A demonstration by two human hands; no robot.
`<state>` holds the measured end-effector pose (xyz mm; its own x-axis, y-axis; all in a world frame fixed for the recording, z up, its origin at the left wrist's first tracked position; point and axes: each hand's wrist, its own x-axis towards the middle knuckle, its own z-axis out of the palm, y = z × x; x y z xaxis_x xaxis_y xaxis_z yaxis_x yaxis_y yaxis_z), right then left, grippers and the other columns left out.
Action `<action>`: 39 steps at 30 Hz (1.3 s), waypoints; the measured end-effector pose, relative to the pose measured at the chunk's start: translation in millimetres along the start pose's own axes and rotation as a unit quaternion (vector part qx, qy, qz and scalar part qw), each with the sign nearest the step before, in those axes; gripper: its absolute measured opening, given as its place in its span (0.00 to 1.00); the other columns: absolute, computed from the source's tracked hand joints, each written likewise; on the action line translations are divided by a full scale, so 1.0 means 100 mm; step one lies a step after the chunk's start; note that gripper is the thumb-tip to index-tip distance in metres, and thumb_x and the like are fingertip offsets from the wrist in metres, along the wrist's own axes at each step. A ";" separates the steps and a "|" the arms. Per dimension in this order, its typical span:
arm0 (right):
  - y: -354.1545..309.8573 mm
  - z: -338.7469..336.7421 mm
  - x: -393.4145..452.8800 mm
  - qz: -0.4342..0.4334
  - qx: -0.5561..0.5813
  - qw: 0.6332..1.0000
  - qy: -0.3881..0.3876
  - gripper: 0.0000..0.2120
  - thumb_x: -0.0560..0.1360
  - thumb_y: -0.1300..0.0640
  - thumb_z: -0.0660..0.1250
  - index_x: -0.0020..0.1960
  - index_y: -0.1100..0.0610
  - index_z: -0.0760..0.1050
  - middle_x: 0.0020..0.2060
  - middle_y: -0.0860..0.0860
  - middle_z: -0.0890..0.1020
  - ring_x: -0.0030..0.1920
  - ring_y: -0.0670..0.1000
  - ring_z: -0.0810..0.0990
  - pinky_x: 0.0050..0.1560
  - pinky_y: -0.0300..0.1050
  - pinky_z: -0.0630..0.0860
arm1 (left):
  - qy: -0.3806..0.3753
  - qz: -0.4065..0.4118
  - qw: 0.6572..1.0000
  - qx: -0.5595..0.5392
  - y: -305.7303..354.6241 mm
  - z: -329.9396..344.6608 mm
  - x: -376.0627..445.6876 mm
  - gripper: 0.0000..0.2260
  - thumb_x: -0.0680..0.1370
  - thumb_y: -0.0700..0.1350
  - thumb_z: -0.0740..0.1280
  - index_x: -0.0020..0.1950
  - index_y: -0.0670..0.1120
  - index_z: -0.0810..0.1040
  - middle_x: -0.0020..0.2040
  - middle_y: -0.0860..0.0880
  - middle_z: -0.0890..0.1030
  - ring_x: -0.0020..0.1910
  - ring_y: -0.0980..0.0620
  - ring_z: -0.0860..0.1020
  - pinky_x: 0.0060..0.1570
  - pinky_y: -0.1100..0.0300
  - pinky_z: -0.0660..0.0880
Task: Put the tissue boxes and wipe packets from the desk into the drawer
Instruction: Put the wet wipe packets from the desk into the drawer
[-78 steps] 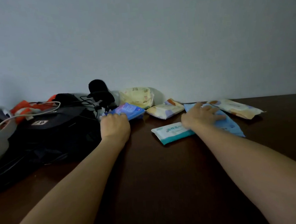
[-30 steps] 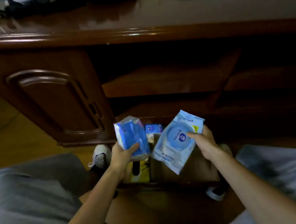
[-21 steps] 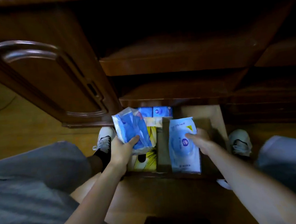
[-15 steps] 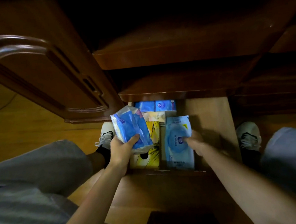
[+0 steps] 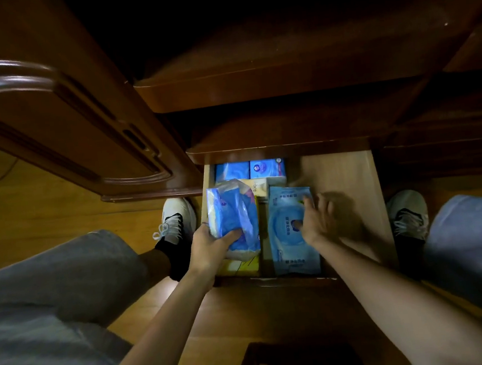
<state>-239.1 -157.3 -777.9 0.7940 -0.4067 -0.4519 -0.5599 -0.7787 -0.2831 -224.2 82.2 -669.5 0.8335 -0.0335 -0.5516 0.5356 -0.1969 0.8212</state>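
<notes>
The bottom drawer point(image 5: 342, 172) stands pulled out between my legs. My left hand point(image 5: 211, 248) grips a blue tissue pack point(image 5: 234, 215) and holds it low over the drawer's left side. A light-blue wipe packet point(image 5: 289, 236) lies flat in the middle of the drawer. My right hand point(image 5: 318, 219) rests on its right edge with fingers spread, thumb on the packet. Two blue tissue boxes point(image 5: 250, 169) sit at the back of the drawer. A yellow box point(image 5: 242, 266) lies under the pack I hold.
The right half of the drawer shows bare wood. A closed cabinet door point(image 5: 60, 126) stands to the left, and closed drawer fronts point(image 5: 254, 87) overhang the open one. My shoes point(image 5: 175, 221) flank the drawer on a wooden floor.
My hands carried both items from the desk down to the drawer. The wipe packet now lies flat inside and my right hand has loosened on it. The blue pack has dropped lower.
</notes>
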 end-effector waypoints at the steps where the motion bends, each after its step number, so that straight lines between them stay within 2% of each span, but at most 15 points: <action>1: -0.04 -0.06 -0.02 -0.021 0.012 1.000 0.020 0.36 0.76 0.45 0.72 0.78 0.48 0.60 0.77 0.56 0.60 0.75 0.60 0.61 0.71 0.58 0.68 | -0.003 0.004 1.000 -0.002 0.01 0.02 0.00 0.14 0.73 0.38 0.78 0.55 0.45 0.79 0.44 0.52 0.88 0.38 0.49 0.87 0.31 0.59 0.82; 3: -0.19 -0.25 -0.09 -0.059 0.118 0.991 0.020 0.30 0.77 0.41 0.68 0.75 0.49 0.66 0.72 0.54 0.69 0.70 0.58 0.71 0.65 0.57 0.72 | -0.015 0.014 1.000 0.002 0.03 0.09 0.01 0.14 0.73 0.38 0.78 0.54 0.46 0.78 0.44 0.54 0.88 0.40 0.52 0.87 0.31 0.61 0.81; 6: -0.40 -0.57 -0.29 -0.036 0.417 0.889 -0.185 0.24 0.74 0.31 0.66 0.61 0.47 0.73 0.59 0.51 0.79 0.55 0.54 0.80 0.55 0.49 0.74 | -0.044 0.029 0.999 0.005 0.03 0.22 0.02 0.13 0.75 0.39 0.77 0.55 0.45 0.78 0.46 0.49 0.88 0.42 0.52 0.87 0.32 0.62 0.81; 7: -0.42 -0.66 -0.36 -0.048 0.429 0.867 -0.247 0.24 0.72 0.29 0.68 0.57 0.46 0.74 0.57 0.50 0.80 0.54 0.53 0.80 0.56 0.48 0.75 | -0.056 0.036 0.998 0.006 0.02 0.25 0.02 0.11 0.75 0.39 0.75 0.55 0.45 0.78 0.47 0.48 0.88 0.42 0.53 0.87 0.33 0.63 0.80; 9: -0.36 -0.72 -0.46 -0.082 0.385 0.875 -0.282 0.21 0.72 0.38 0.75 0.59 0.47 0.77 0.55 0.48 0.85 0.53 0.50 0.85 0.58 0.49 0.80 | -0.084 0.046 0.995 0.014 -0.01 0.33 0.04 0.12 0.76 0.39 0.75 0.57 0.46 0.78 0.51 0.47 0.87 0.44 0.53 0.87 0.36 0.63 0.81; 13: -0.04 -0.69 -0.43 -0.010 0.405 0.895 -0.188 0.20 0.79 0.63 0.69 0.69 0.55 0.71 0.61 0.55 0.83 0.60 0.57 0.83 0.60 0.54 0.80 | -0.083 0.034 0.994 0.058 -0.07 0.43 0.09 0.21 0.75 0.42 0.77 0.64 0.49 0.73 0.50 0.47 0.83 0.44 0.52 0.84 0.36 0.60 0.79; 16: 0.31 -0.76 -0.29 0.063 0.276 0.958 -0.042 0.18 0.80 0.66 0.61 0.70 0.61 0.69 0.64 0.64 0.79 0.63 0.65 0.79 0.60 0.54 0.75 | -0.065 0.030 0.995 0.073 -0.11 0.44 0.16 0.21 0.77 0.41 0.73 0.68 0.46 0.73 0.51 0.46 0.83 0.52 0.47 0.83 0.53 0.49 0.82; 18: 0.50 -0.81 -0.20 0.112 0.170 0.979 -0.034 0.26 0.80 0.65 0.60 0.75 0.64 0.58 0.67 0.67 0.76 0.64 0.66 0.77 0.60 0.53 0.74 | -0.055 0.017 0.995 0.078 -0.13 0.45 0.17 0.19 0.79 0.40 0.71 0.68 0.45 0.74 0.51 0.44 0.83 0.55 0.43 0.83 0.59 0.42 0.79; 20: 0.60 -0.79 -0.19 0.109 0.099 0.987 -0.070 0.30 0.79 0.66 0.61 0.76 0.65 0.51 0.69 0.68 0.71 0.67 0.66 0.75 0.59 0.51 0.73 | -0.055 0.020 0.993 0.102 -0.14 0.47 0.16 0.16 0.79 0.40 0.70 0.67 0.43 0.75 0.49 0.46 0.83 0.52 0.42 0.83 0.54 0.42 0.80; 23: 0.70 -0.60 -0.29 0.109 0.018 0.991 -0.073 0.29 0.78 0.65 0.61 0.75 0.61 0.53 0.77 0.62 0.61 0.74 0.62 0.67 0.67 0.50 0.68 | -0.088 0.030 0.984 0.153 -0.13 0.51 0.10 0.14 0.80 0.41 0.70 0.65 0.44 0.76 0.47 0.50 0.82 0.47 0.50 0.82 0.42 0.57 0.78; 28: 0.58 -0.36 -0.46 0.000 -0.181 0.983 0.039 0.39 0.80 0.58 0.66 0.82 0.49 0.47 0.81 0.60 0.50 0.78 0.62 0.57 0.71 0.56 0.67 | -0.094 0.074 0.971 0.207 -0.11 0.51 0.08 0.12 0.80 0.41 0.70 0.63 0.42 0.78 0.53 0.47 0.82 0.53 0.47 0.81 0.47 0.57 0.78; 31: 0.54 -0.43 -0.34 -0.091 -0.260 0.961 -0.036 0.42 0.75 0.59 0.72 0.81 0.48 0.52 0.81 0.57 0.51 0.78 0.62 0.56 0.72 0.57 0.67 | -0.094 0.168 0.925 0.329 -0.14 0.49 0.05 0.11 0.80 0.45 0.71 0.62 0.47 0.79 0.50 0.54 0.81 0.49 0.54 0.80 0.43 0.63 0.77; 33: 0.63 -0.46 -0.31 -0.079 -0.236 0.961 -0.121 0.41 0.75 0.60 0.73 0.81 0.50 0.53 0.80 0.55 0.55 0.78 0.62 0.56 0.73 0.57 0.66 | -0.115 0.213 0.875 0.420 -0.20 0.46 0.06 0.13 0.80 0.47 0.70 0.64 0.50 0.80 0.54 0.53 0.82 0.53 0.52 0.81 0.46 0.57 0.80; 36: 0.77 -0.40 -0.38 -0.061 -0.226 0.961 -0.144 0.44 0.74 0.60 0.74 0.81 0.50 0.50 0.78 0.54 0.58 0.77 0.61 0.56 0.74 0.56 0.65 | -0.206 0.159 0.833 0.489 -0.31 0.46 0.04 0.11 0.79 0.51 0.70 0.60 0.52 0.83 0.58 0.53 0.83 0.55 0.53 0.81 0.54 0.51 0.80; 39: 0.75 -0.42 -0.41 -0.061 -0.210 0.964 -0.148 0.42 0.75 0.62 0.71 0.81 0.51 0.51 0.78 0.55 0.58 0.78 0.61 0.55 0.75 0.57 0.64 | -0.274 0.099 0.806 0.515 -0.36 0.49 0.00 0.13 0.76 0.60 0.72 0.47 0.52 0.87 0.50 0.56 0.85 0.50 0.57 0.81 0.52 0.52 0.80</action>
<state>-303.4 -218.8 -745.5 0.7111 -0.1937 -0.6759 -0.2713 -0.9624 -0.0097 -249.9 41.7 -705.9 0.5528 -0.5353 -0.6386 -0.2326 -0.8351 0.4986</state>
